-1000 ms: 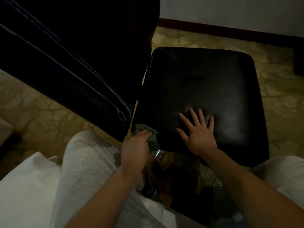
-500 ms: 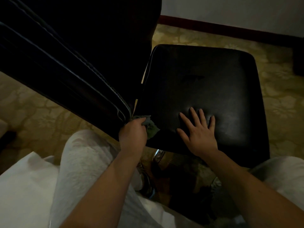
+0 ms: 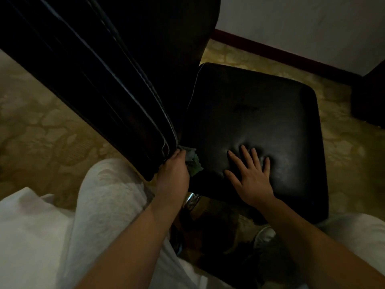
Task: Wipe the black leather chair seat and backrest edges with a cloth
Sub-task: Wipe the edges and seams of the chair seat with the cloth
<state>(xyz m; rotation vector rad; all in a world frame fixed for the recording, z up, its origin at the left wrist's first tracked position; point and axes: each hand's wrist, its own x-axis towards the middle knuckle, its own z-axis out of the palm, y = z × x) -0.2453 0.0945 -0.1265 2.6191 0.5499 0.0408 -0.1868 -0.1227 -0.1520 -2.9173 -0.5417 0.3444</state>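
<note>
Up close, at about seven o'clock in the view, a knee in pale grey trousers sits just beside the near corner of the backrest, and both bare forearms reach forward past it. Just beyond, the left hand has its fingers curled round a bunched greenish cloth, pressing it where the backrest's stitched edge meets the seat at the seat's eight o'clock corner. The right hand lies flat near the seat's six o'clock edge, fingers spread wide, holding nothing and denting the cushion. Under the seat a chrome post shows between the arms.

Trouble would likely start with the cloth — it is wadded small, so little of it meets the leather, and a loose tail could catch on the pale stitching or drop into the gap between backrest and seat. If the chair turns on that post, easing the right hand's weight could let the seat swing away from the wiping hand. The bare palm may also leave prints on the leather. Farther off, the seat's twelve o'clock edge and the backrest's upper part at ten o'clock lie in deep shadow — missed streaks there would be hard to spot. Patterned carpet and a dark red baseboard lie beyond.
</note>
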